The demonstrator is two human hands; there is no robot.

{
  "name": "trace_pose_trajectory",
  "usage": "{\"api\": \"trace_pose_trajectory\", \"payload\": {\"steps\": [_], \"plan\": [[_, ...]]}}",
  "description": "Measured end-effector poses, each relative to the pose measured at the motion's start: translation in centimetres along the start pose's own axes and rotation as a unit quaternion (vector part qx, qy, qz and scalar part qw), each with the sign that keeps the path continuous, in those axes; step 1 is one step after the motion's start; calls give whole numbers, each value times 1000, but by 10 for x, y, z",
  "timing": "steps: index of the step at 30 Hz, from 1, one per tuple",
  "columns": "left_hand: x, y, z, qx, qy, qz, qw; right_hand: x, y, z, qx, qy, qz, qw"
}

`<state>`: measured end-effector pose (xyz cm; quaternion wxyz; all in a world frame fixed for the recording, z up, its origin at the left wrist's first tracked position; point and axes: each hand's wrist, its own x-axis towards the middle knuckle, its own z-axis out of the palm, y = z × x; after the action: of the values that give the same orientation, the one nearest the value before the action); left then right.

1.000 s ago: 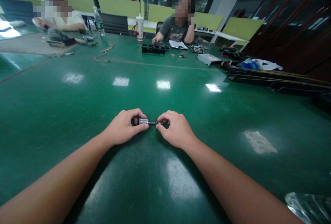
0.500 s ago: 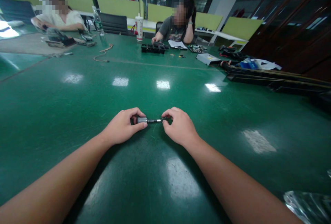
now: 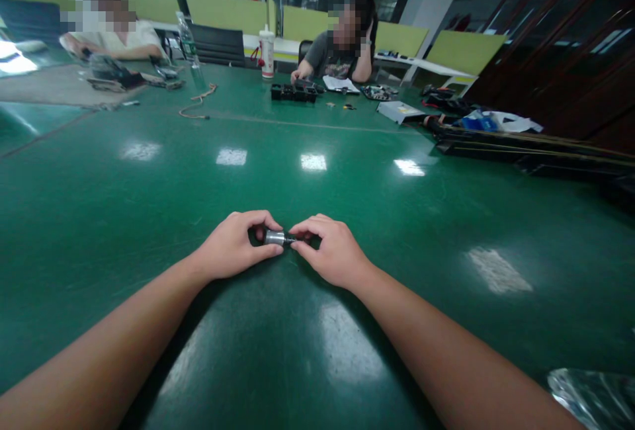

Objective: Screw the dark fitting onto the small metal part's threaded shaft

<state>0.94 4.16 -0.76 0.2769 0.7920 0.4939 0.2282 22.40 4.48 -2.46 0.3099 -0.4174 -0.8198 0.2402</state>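
Note:
My left hand [image 3: 237, 245] is closed round a small silver cylinder [image 3: 274, 237], thumb in front and fingers behind and at its end. From the cylinder's right end comes a thin dark rod [image 3: 288, 240], in line with it. My right hand [image 3: 331, 249] pinches this rod close to the cylinder, between thumb and fingertips. The fingers cover most of the rod, and its far end cannot be made out. The two hands nearly touch, low over the green table [image 3: 278, 182].
Across the table sit two people [image 3: 342, 46]. Before them are a black part [image 3: 294, 92], a white cup [image 3: 266, 54], a water bottle [image 3: 187, 40] and a cord [image 3: 198, 102]. Long black bars [image 3: 526, 149] lie at right; clear plastic [image 3: 590, 393] is near the lower right corner.
My right hand has moved left along the rod, closer to the cylinder, so less of the rod shows. My left hand and the cylinder have shifted only slightly.

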Motion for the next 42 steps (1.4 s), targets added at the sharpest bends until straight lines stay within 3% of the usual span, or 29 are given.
{"api": "trace_pose_trajectory", "payload": {"steps": [8,42], "plan": [[1,-2,3,-24,10,-26,999,0,1,0,-21,-4,5,1000],[1,0,3,9,7,-22,1000,0,-1,-1,-46,-32,6,998]]}}
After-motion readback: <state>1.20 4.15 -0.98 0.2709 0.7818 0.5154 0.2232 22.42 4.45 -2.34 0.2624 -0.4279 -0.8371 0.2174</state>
